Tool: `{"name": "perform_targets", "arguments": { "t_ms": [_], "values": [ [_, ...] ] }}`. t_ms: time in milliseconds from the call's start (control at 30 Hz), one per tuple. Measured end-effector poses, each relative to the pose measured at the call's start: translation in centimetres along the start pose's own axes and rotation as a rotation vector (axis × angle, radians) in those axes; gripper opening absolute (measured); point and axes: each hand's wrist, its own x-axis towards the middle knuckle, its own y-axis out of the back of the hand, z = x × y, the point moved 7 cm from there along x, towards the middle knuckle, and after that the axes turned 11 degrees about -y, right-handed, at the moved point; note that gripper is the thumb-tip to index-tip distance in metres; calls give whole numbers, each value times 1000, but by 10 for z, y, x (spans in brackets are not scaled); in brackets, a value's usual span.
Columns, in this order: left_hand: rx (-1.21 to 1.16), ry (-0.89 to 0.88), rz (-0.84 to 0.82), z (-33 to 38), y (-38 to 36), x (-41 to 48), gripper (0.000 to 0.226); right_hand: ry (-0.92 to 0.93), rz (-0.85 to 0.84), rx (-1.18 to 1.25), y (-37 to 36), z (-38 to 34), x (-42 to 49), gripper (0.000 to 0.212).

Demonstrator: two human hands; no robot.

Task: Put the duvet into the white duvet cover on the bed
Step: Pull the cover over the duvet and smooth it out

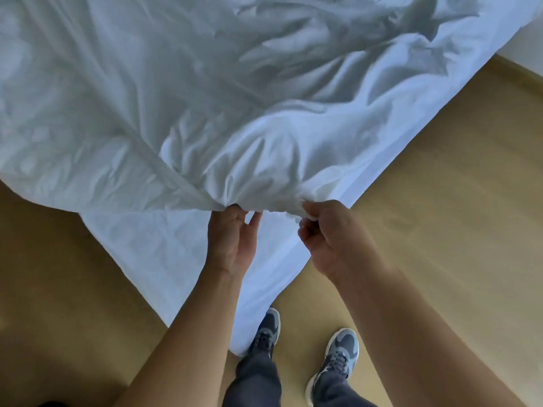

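Fingers [307, 230] of right hand [332, 233] curled tight, bunch of white fabric clamped in the fist. Left hand [232, 242] just beside it: fingers narrow and nearly straight, tips tucked up at the same edge. Looks like a pinch on the hem; thumb side not visible, so that's a judgement.

What I'm holding is the near edge of the duvet cover [205, 113]. It's lifted off the corner of the bed [182, 254] and spreads away from me over the mattress, heavily creased, with tension folds running into both grips.

Duvet [264, 160]: can't see it directly. Cover looks puffed just above my hands, so filling probably sits inside near this corner. Can't tell how far it reaches toward the far end.

Progress, my read: late stage. Duvet seems in. Left to do: seat the corner, shake and spread it flat, close the opening if there is one. No fastening visible.

Around: tan floor [440, 201] on both sides of the bed corner. White bedsheet hangs down to it by my left shoe [269, 327]; right shoe [342, 348] stands apart.

In the way: only the hanging sheet near my foot, a snag risk if I step in.
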Motion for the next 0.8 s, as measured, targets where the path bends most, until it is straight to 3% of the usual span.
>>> {"name": "perform_targets", "arguments": {
  "t_ms": [100,267,333,400,533,633,667,733,800],
  "values": [
    [123,-1,-38,12,25,7,51,-21,-8,63,6,12,0,7],
    [507,-36,420,68,110,62,32,62,62,-28,17,23,6,8],
    [506,8,490,66,119,78,34,96,93,-21,11,38,16,10],
    [422,86,442,41,109,71,33,98,133,22,6,57,28,6],
    [378,266,96,-7,93,37,31,-11,59,234,-4,84,57,17],
    [382,294,8,-10,104,41,26,47,-151,411,-28,60,70,46],
    [405,301,-8,-9,107,43,24,75,-144,392,-37,48,72,56],
    [426,320,-60,-5,106,44,20,145,47,245,-47,28,67,53],
    [354,330,-91,5,100,48,26,207,198,234,-44,27,57,29]
  ]
}}
